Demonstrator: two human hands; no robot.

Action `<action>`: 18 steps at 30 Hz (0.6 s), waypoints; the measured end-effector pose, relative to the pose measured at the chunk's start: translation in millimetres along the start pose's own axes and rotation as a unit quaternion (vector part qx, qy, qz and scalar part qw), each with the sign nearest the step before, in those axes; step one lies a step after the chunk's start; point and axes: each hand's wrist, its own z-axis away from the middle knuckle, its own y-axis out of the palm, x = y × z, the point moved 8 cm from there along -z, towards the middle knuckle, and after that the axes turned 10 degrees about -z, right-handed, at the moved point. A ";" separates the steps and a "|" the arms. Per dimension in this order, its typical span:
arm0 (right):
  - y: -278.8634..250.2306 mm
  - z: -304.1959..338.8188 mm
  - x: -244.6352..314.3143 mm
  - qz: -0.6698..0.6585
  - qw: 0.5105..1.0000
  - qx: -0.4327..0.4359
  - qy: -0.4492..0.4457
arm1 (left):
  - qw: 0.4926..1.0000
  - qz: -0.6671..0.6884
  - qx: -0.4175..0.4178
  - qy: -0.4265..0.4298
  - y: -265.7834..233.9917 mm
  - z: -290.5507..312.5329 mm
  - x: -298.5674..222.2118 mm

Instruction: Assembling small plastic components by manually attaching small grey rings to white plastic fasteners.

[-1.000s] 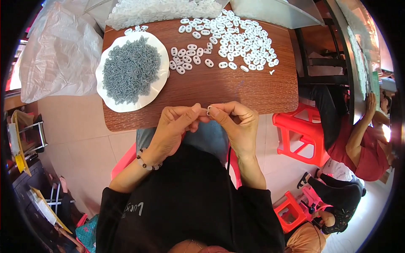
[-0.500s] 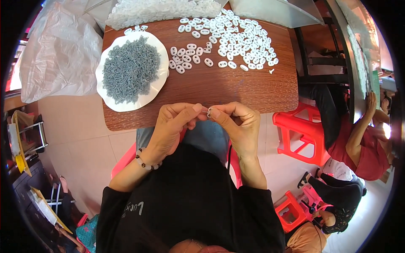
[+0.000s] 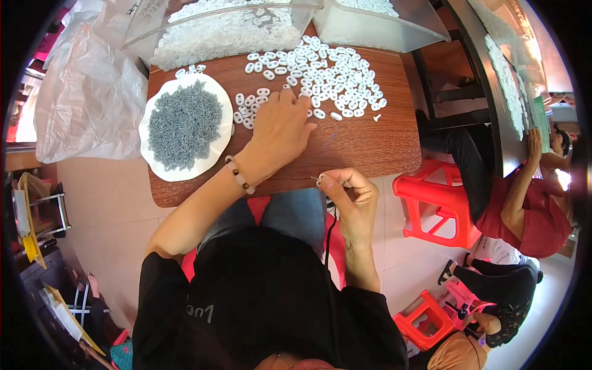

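Note:
My left hand (image 3: 280, 126) reaches out over the brown table, its fingers spread down onto several small white oval pieces (image 3: 246, 105) with two holes each. What lies under its fingertips is hidden. Close to the table's near edge, my right hand (image 3: 353, 200) pinches a small white two-holed piece (image 3: 320, 180) between thumb and forefinger. A thin, short part sticks out from it toward the left. More white oval pieces (image 3: 345, 80) lie scattered beyond my left hand. To its left is a white wavy-rimmed plate (image 3: 226, 102) heaped with slender grey pieces (image 3: 185, 126).
Two clear bins, a left one (image 3: 302, 24) and a right one (image 3: 394, 37), hold more white pieces at the table's far side. A plastic bag (image 3: 89, 98) hangs at the left. Red stools (image 3: 431, 197) and other people are at the right.
My left hand has let go of the small piece and moved forward to the scattered oval pieces. My right hand keeps its pinch and has shifted slightly right and down.

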 end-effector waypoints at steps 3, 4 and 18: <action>-5.4 -0.1 0.7 -0.008 1.000 -0.008 0.000 | 0.999 -0.040 0.003 0.011 11.3 -4.2 0.0; -7.8 0.2 0.9 -0.006 1.000 -0.015 0.002 | 0.999 -0.041 0.005 0.010 12.9 -3.8 0.9; 13.2 -3.3 -9.6 -0.107 0.992 0.032 0.050 | 0.681 0.625 0.178 -0.337 -3.8 91.5 11.7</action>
